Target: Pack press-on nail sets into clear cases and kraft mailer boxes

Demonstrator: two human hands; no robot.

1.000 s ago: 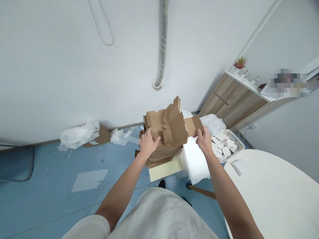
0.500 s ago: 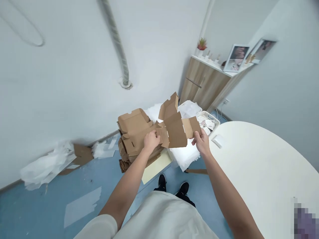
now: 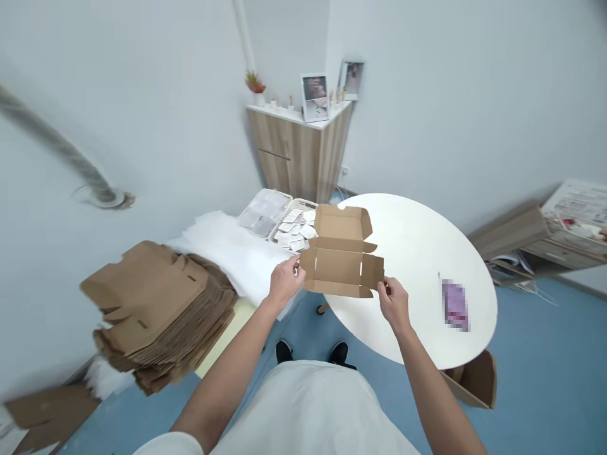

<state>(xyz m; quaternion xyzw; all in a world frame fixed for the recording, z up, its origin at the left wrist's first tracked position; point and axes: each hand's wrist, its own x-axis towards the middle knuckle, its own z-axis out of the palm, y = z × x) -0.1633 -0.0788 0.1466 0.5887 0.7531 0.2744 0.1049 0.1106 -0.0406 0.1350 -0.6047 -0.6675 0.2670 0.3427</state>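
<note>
Brown cardboard, a half-folded box blank (image 3: pixel 342 265), is held in the air between both hands, above the near edge of a round white tabletop (image 3: pixel 427 246). Its long axis runs left to right across the view, nearly level, and the lid panel with its flaps stands up on the far side. The left hand (image 3: pixel 284 285) pinches the blank's left end flap between thumb and fingers. The right hand (image 3: pixel 393 304) pinches the lower right corner the same way. Each grip is closed on the card, one at each end, so the blank spans the gap between them and neither hand is nearer than the other.

A blurred purple item (image 3: pixel 455 305) lies on the tabletop to the right, well apart. To the left sits a tall stack of flat blanks (image 3: pixel 161 309), with white foam sheets (image 3: pixel 227 249) behind it.

Half a second earlier the blank was just above the stack. The view has since swung right, and the blank now hangs over the tabletop, flatter and more squarely opened, with the stack well off to the left.
</note>
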